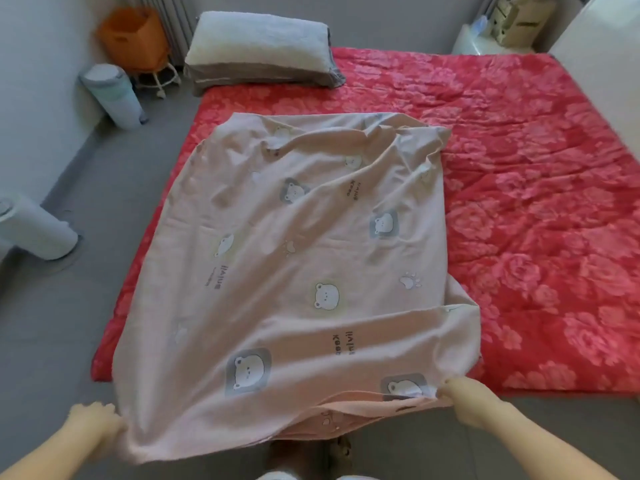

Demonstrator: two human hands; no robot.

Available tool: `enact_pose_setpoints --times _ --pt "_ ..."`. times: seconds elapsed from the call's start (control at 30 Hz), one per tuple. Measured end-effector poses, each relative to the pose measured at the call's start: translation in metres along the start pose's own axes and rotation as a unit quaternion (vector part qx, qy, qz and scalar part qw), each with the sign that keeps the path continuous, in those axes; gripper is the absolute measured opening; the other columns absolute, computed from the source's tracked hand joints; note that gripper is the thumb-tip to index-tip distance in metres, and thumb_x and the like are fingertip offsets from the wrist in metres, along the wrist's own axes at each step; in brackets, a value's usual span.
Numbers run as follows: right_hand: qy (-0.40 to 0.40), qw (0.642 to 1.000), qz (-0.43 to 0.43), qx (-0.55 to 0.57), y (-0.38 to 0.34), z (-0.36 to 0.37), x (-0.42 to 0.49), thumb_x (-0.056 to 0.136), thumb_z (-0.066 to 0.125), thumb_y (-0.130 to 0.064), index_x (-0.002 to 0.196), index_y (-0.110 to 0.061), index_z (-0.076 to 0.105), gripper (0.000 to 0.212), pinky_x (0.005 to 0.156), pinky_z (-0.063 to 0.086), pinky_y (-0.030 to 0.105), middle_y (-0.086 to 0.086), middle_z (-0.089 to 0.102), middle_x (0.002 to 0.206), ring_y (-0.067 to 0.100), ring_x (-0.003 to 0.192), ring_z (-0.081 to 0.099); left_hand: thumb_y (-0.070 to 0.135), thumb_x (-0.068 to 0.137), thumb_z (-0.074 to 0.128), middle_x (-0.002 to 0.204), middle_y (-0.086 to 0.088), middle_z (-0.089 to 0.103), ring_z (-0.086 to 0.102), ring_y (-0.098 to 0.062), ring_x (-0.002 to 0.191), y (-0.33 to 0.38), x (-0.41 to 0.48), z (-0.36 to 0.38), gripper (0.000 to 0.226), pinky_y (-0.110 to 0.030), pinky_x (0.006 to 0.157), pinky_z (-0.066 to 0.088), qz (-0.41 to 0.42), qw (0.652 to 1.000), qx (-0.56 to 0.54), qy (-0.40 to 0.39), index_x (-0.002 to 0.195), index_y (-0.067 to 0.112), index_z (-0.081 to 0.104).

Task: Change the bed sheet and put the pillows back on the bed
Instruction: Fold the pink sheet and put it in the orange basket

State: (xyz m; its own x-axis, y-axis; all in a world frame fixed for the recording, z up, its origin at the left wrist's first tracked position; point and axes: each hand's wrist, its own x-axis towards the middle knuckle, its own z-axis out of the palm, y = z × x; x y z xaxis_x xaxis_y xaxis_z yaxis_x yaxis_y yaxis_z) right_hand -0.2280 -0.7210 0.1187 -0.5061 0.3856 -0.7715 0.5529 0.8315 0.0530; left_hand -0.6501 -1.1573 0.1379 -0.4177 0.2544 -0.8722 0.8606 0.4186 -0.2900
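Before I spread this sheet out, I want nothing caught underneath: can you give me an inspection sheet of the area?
Surface: red floral mattress, wrinkled, mostly bare.
Job's things: bear-print sheet, rumpled, over the near left part; pillow at the far left corner.
Clutter: nothing seen.
Hands: left hand and right hand each grip the sheet's near edge.
Cables: nothing seen.
Surroundings: orange bag and pale cylinder on the left; box far right.

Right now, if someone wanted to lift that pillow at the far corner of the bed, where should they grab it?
Probably grip the pillow by its two short ends, coming from the grey floor on the left. It lies flat, long side across the far left corner of the red mattress, so both ends are exposed and that side is nearest.
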Motion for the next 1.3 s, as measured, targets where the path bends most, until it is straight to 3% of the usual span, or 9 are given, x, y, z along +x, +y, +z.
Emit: enact_pose_setpoints --times 0.2,0.47,0.57,0.73,0.87,0.93,1.0,1.1,1.3 --pt "0.083 0.920 0.205 0.322 0.013 0.024 0.002 0.087 0.043 -0.006 0.114 -0.019 0.064 0.037 0.087 0.045 0.029 -0.001 0.065 0.119 0.020 0.110 0.058 0.015 0.094 0.033 0.146 -0.001 0.041 0.041 -0.020 0.133 0.020 0.077 -0.117 0.050 -0.027 0.102 0.037 0.075 0.990 0.076 0.087 0.140 0.032 0.039" --pt "0.157 0.571 0.384 0.709 0.054 0.069 0.012 0.096 0.047 -0.008 0.108 -0.001 0.063 0.021 0.075 0.051 0.039 0.006 0.062 0.081 0.023 0.077 0.059 0.000 0.088 0.038 0.124 0.001 0.052 0.052 -0.022 0.110 0.256 0.121 -0.308 0.052 -0.030 0.075 0.044 0.244 0.926 0.087 0.275 0.132 0.025 0.048" --pt "0.170 0.500 0.385 0.757 0.087 0.077 0.037 0.098 0.048 -0.017 0.108 -0.001 0.061 0.024 0.079 0.050 0.039 0.007 0.061 0.086 0.023 0.080 0.057 -0.005 0.089 0.036 0.125 0.000 0.052 0.049 -0.024 0.111 0.354 0.128 -0.355 0.055 -0.032 0.072 0.043 0.309 0.896 0.041 0.318 0.134 0.024 0.048" --pt "0.174 0.547 0.346 0.742 0.149 0.087 0.111 0.097 0.051 -0.030 0.126 -0.008 0.055 0.037 0.089 0.044 0.031 0.006 0.061 0.121 0.021 0.108 0.056 0.009 0.095 0.041 0.115 -0.012 0.057 0.054 -0.032 0.101 0.475 0.162 -0.413 0.030 -0.038 0.075 0.046 0.280 0.879 -0.109 0.369 0.121 0.010 0.057" --pt "0.127 0.669 0.304 0.666 0.181 0.095 0.177 0.094 0.051 -0.044 0.133 -0.010 0.049 0.052 0.091 0.042 0.031 0.005 0.059 0.127 0.022 0.117 0.055 0.027 0.098 0.043 0.110 -0.017 0.057 0.054 -0.035 0.100 0.532 0.195 -0.445 0.029 -0.038 0.073 0.041 0.148 0.904 -0.153 0.370 0.112 0.002 0.051" --pt "0.107 0.712 0.289 0.632 0.188 0.098 0.201 0.090 0.051 -0.053 0.125 -0.013 0.055 0.053 0.083 0.044 0.031 0.002 0.063 0.116 0.022 0.109 0.058 0.014 0.092 0.046 0.122 -0.014 0.051 0.047 -0.033 0.110 0.550 0.211 -0.463 0.033 -0.037 0.078 0.037 0.164 0.902 0.021 0.398 0.125 0.009 0.048" --pt "0.087 0.716 0.269 0.638 0.189 0.099 0.216 0.089 0.052 -0.053 0.088 -0.020 0.060 0.034 0.060 0.040 0.028 -0.003 0.062 0.079 0.017 0.074 0.059 0.008 0.086 0.047 0.145 -0.008 0.035 0.030 -0.029 0.133 0.562 0.228 -0.485 0.058 -0.042 0.104 0.028 0.225 0.868 0.231 0.379 0.141 0.021 0.036" --pt "0.093 0.720 0.236 0.646 0.185 0.100 0.224 0.096 0.044 -0.045 0.055 -0.018 0.036 0.049 0.043 0.021 0.026 -0.005 0.038 0.050 0.013 0.044 0.035 0.014 0.087 0.047 0.154 0.001 0.023 0.010 -0.022 0.145 0.572 0.253 -0.519 0.065 -0.049 0.116 -0.002 0.255 0.820 0.418 0.295 0.147 0.028 0.025" --pt "0.175 0.696 0.307 0.625 0.206 0.132 0.132 0.086 0.062 -0.018 0.061 -0.013 0.047 0.030 0.046 0.022 0.028 -0.003 0.045 0.052 0.021 0.054 0.040 0.024 0.087 0.052 0.098 0.016 0.057 0.050 -0.010 0.108 0.564 0.258 -0.566 0.021 -0.037 0.099 0.028 0.229 0.721 0.581 0.299 0.103 0.033 0.061"
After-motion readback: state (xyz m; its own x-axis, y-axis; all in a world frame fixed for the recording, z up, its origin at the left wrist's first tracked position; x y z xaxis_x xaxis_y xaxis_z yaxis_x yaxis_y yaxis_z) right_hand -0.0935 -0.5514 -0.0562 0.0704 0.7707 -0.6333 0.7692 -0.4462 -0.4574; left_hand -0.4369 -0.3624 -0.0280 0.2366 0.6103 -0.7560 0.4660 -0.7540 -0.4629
